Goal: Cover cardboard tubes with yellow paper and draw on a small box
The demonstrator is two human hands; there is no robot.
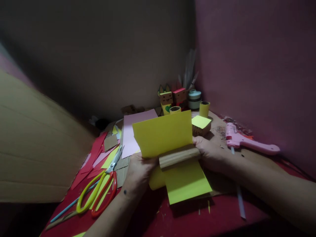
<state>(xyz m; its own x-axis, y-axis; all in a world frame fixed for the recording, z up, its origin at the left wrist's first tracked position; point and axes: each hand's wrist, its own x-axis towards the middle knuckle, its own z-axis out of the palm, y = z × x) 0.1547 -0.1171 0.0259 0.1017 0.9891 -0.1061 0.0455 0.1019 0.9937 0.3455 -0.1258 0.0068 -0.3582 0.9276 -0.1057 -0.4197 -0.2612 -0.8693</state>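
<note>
Near the front edge of the table, a pale stick lies toward the right. The scissors, with one yellow and one red handle, lie near the left edge. Above the middle of the table, the left hand grips the yellow paper at its left side. The right hand holds the right side, at the end of the cardboard roll; its fingertips are hidden. Farther, a pink glue gun lies near the right edge. Toward the far corner stand two cardboard figures and a jar.
</note>
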